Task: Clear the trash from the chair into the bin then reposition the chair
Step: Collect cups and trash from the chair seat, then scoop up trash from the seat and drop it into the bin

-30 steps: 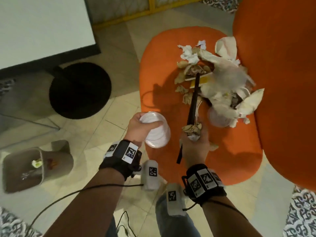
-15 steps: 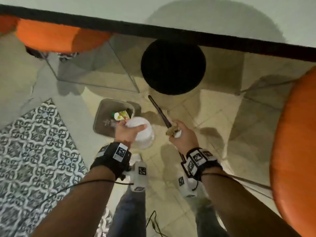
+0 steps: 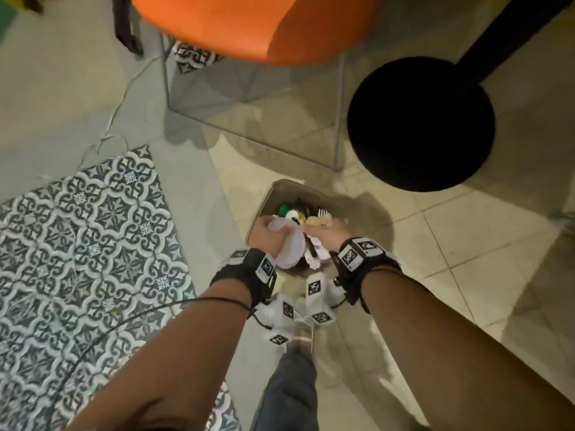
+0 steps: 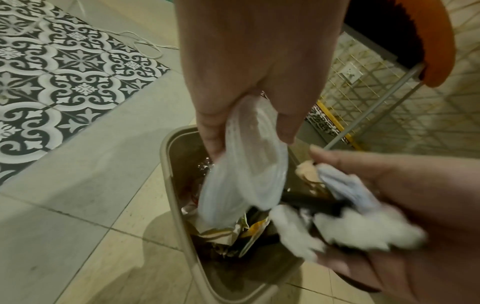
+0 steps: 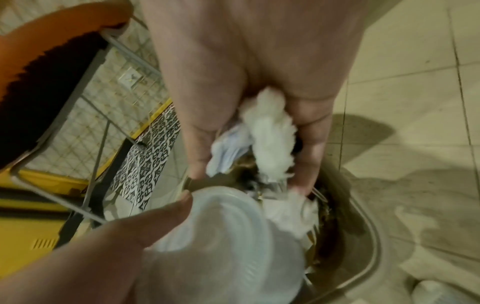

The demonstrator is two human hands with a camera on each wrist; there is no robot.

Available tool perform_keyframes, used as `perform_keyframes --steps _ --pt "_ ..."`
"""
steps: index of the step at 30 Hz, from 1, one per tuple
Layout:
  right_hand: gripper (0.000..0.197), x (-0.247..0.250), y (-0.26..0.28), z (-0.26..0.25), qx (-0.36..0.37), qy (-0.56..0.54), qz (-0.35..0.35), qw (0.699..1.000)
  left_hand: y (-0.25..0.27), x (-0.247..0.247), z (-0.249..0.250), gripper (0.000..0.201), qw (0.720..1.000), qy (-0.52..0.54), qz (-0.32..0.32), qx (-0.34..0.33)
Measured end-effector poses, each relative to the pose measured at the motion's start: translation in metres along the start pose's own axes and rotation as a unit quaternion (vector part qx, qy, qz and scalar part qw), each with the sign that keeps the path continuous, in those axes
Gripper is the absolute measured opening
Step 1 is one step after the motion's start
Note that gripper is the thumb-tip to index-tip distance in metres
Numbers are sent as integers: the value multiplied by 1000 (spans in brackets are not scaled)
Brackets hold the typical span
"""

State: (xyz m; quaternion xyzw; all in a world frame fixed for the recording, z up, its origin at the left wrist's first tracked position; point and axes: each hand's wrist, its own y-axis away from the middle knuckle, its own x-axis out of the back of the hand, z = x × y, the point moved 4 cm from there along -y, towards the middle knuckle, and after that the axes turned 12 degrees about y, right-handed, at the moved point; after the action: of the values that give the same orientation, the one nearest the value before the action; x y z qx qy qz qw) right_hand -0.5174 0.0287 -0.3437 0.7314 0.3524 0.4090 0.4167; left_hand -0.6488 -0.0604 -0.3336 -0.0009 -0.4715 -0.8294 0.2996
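Both my hands are over the beige bin (image 3: 281, 185) on the floor, which holds wrappers and a plastic fork. My left hand (image 3: 275, 227) grips a squashed clear plastic cup (image 3: 291, 251), its mouth tilted toward the bin (image 4: 168, 164). In the left wrist view the cup (image 4: 246, 164) hangs between thumb and fingers. My right hand (image 3: 326, 234) holds crumpled white tissue (image 5: 270, 139), bluish paper and a black stick (image 4: 311, 201) just above the bin's rim (image 5: 374, 236). An orange chair seat (image 3: 249, 23) stands beyond the bin.
A black round table base (image 3: 420, 126) sits right of the bin. Thin metal chair legs (image 3: 337, 119) stand just behind it. Patterned tiles (image 3: 93, 244) and a white cable (image 3: 118, 98) lie to the left. My leg (image 3: 289, 384) is below the bin.
I have turned away from the littered chair to the bin. Both hands have moved forward and down until they hang over its opening, carrying the cup and the tissue bundle.
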Motion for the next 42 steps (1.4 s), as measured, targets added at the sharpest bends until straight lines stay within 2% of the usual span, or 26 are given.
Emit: perform_keyframes --steps 4,6,8,11,14,18,21,23,28,30,32,34,35,36,37,40,42 --pt "124 -7 -19 -7 -7 -80 13 997 -8 -15 10 53 998 34 -37 33" --pt "128 -9 -33 6 0 -64 8 998 -5 -16 16 51 997 50 -46 34" --pt "112 0 -9 3 13 -41 3 999 -4 -17 19 53 999 28 -39 13" --pt "67 22 21 13 45 -52 34 997 8 -26 24 42 999 -29 -15 -27" --pt "49 52 47 43 75 -84 89 990 40 -54 38 31 995 -62 4 -78" --pt "28 114 93 114 100 -146 186 967 98 -129 52 21 989 -55 -41 -134" --pt "19 172 135 193 98 -213 290 928 153 -209 56 11 979 -57 -110 -163" --pt "17 211 164 257 79 -253 355 897 194 -272 53 3 973 -49 -164 -157" --pt "15 297 242 431 32 -308 492 813 305 -437 36 8 949 -46 -268 -161" --pt "15 325 271 499 1 -297 549 782 349 -496 23 14 939 -56 -287 -179" --pt "21 348 305 559 -21 -268 622 735 392 -547 12 3 928 -80 -298 -210" --pt "29 365 334 611 -68 -199 698 685 421 -586 5 21 922 -90 -299 -229" --pt "35 370 346 634 -102 -175 710 674 433 -603 4 29 918 -76 -313 -232" --pt "45 374 353 656 -142 -172 692 687 441 -621 2 37 908 -83 -330 -244" --pt "56 376 357 674 -175 -193 643 721 447 -639 1 44 893 -110 -342 -270" --pt "88 359 352 699 -226 -242 395 857 463 -683 -7 58 832 -281 -322 -353" --pt "97 339 341 698 -211 -207 281 913 473 -709 -9 63 782 -363 -305 -405"
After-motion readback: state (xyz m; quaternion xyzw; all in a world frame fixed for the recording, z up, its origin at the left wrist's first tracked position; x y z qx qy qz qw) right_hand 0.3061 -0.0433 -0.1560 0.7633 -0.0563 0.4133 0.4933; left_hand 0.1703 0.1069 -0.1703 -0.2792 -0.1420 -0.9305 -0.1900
